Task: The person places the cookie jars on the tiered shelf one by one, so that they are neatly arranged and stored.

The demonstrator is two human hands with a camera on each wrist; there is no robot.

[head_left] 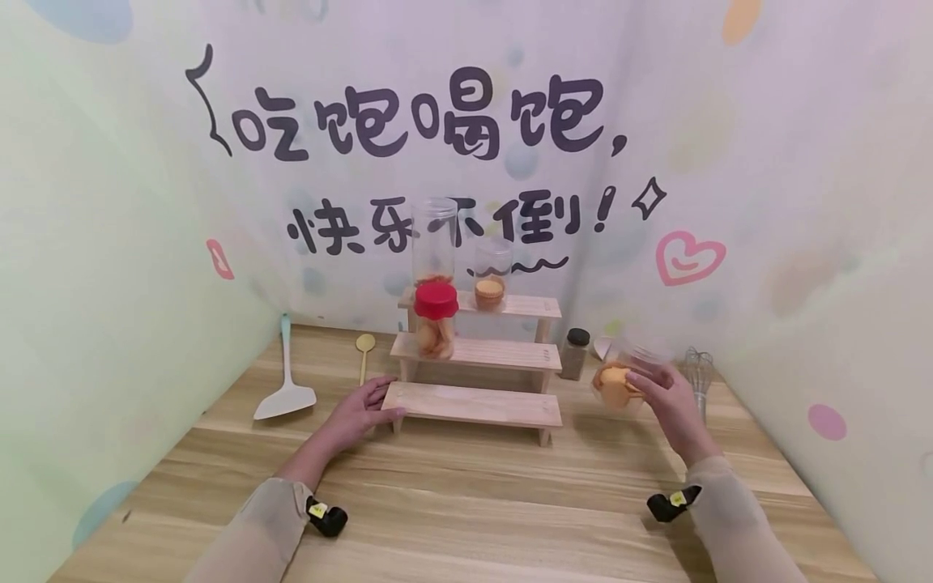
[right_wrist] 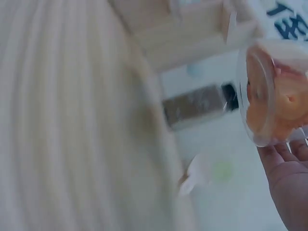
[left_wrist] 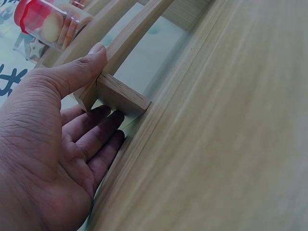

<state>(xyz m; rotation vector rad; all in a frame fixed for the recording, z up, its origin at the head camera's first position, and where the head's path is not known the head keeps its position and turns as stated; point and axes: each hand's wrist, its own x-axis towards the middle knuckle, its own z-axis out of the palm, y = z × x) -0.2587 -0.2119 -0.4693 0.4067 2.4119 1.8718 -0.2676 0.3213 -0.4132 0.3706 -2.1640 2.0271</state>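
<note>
My left hand (head_left: 362,417) grips the left end of the lowest step on a three-tier wooden stand (head_left: 472,403). In the left wrist view the thumb (left_wrist: 82,70) lies along the step's end and the fingers reach below it, beside the leg. My right hand (head_left: 672,405) holds a clear jar of cookies (head_left: 614,387) right of the stand, tilted above the table. Orange-brown cookies lie at the jar's base in the right wrist view. A red-lidded jar of cookies (head_left: 435,324) stands on the middle step. On the top step are a tall clear jar (head_left: 433,243) and a shorter jar (head_left: 491,283).
Left of the stand lie a white spatula (head_left: 287,397) and a gold spoon (head_left: 365,346). A black-capped bottle (head_left: 575,356) stands at the stand's right, near a whisk (head_left: 699,376) and a small white object (head_left: 602,347). Printed curtain walls (head_left: 838,308) enclose the table.
</note>
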